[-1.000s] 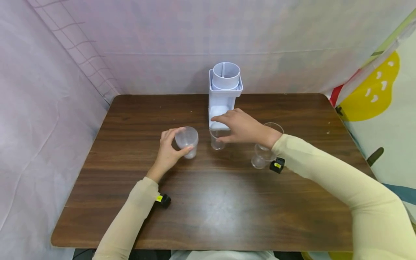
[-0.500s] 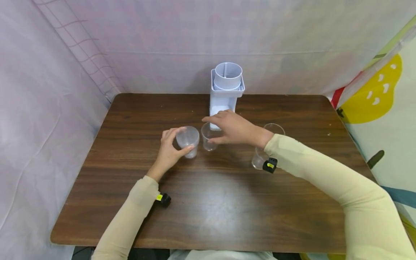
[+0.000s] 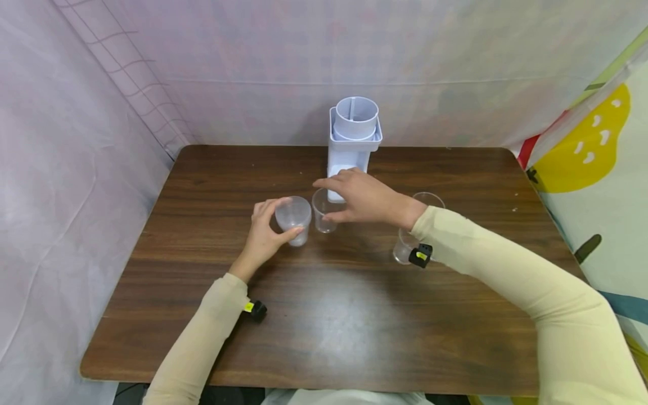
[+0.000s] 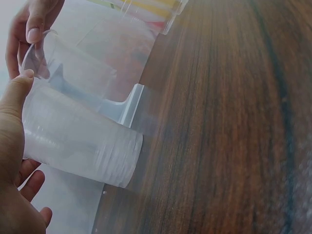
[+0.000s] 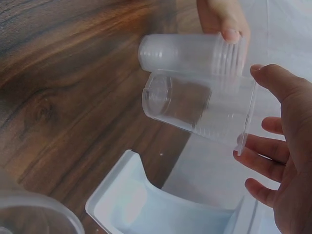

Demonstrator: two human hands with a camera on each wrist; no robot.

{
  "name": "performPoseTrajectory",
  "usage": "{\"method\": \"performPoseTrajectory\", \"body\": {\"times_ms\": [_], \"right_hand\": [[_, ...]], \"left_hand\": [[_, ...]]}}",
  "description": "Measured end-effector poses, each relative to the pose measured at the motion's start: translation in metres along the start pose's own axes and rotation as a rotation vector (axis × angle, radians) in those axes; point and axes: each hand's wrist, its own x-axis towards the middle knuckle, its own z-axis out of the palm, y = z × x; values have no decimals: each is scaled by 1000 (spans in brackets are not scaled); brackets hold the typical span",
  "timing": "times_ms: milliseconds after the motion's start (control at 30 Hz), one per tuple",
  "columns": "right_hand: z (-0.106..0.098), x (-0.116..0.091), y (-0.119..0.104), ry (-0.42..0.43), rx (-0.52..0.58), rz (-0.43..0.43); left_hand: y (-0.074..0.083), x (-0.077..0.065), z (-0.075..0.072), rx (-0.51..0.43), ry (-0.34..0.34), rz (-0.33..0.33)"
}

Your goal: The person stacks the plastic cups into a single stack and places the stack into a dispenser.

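My left hand (image 3: 259, 236) grips a stack of nested clear plastic cups (image 3: 293, 214), thumb on the near side of the rim and fingers behind. Just to its right, my right hand (image 3: 369, 198) holds a single clear plastic cup (image 3: 322, 215) by its rim, the palm covering part of it from above. In the right wrist view, this cup (image 5: 195, 107) lies alongside the stack (image 5: 180, 53), thumb at one side of its rim and fingertips at the other. The left wrist view shows several closely nested rims or bases along the stack (image 4: 83, 131).
Behind the right hand stands a white cup-shaped holder on an upright stand (image 3: 354, 126), near the table's back edge. More clear cups (image 3: 403, 253) stand under the right forearm, partly hidden by the sleeve. The brown wooden table (image 3: 329, 332) meets a cloth backdrop (image 3: 253, 73).
My right hand has moved left with the single cup, from in front of the white stand to beside the stack. The left hand has stayed in place with the stack.
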Motion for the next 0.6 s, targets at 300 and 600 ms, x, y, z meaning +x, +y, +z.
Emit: {"method": "performPoseTrajectory", "body": {"times_ms": [300, 600], "right_hand": [[-22, 1, 2, 53, 14, 8], [-40, 1, 2, 100, 23, 5]], "left_hand": [[2, 0, 0, 6, -9, -12], [1, 0, 0, 14, -13, -12]]}}
